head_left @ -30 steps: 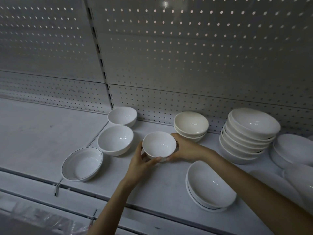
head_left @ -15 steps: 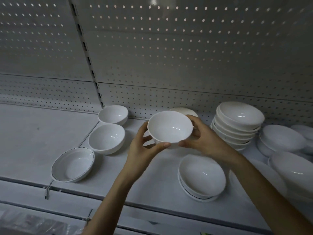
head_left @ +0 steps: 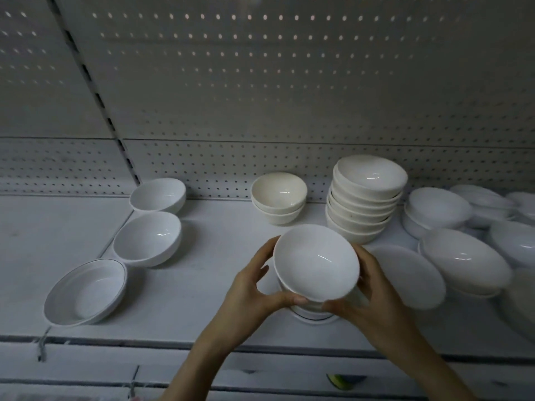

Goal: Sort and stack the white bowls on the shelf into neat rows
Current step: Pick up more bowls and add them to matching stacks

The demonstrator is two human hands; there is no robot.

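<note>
The left hand point(head_left: 252, 293) and right hand point(head_left: 373, 299) clamp fingers point(head_left: 286, 300) on the bowl point(head_left: 315, 263) before the stack point(head_left: 364, 198). It is probably slippery, stiff and fragile, so hold its sides.

White bowl point(head_left: 315, 261), cream bowls point(head_left: 278, 192)

White bowl point(head_left: 315, 261), slightly tilted, just above a dark-rimmed dish point(head_left: 314, 316) near the front of the shelf point(head_left: 202, 302); tall stack point(head_left: 363, 211) behind.

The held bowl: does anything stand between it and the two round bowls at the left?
Nothing visible does. Only bare shelf lies between the held bowl, gripped by the left hand and right hand, and the two round bowls. A dark-rimmed dish shows directly beneath it.
</note>
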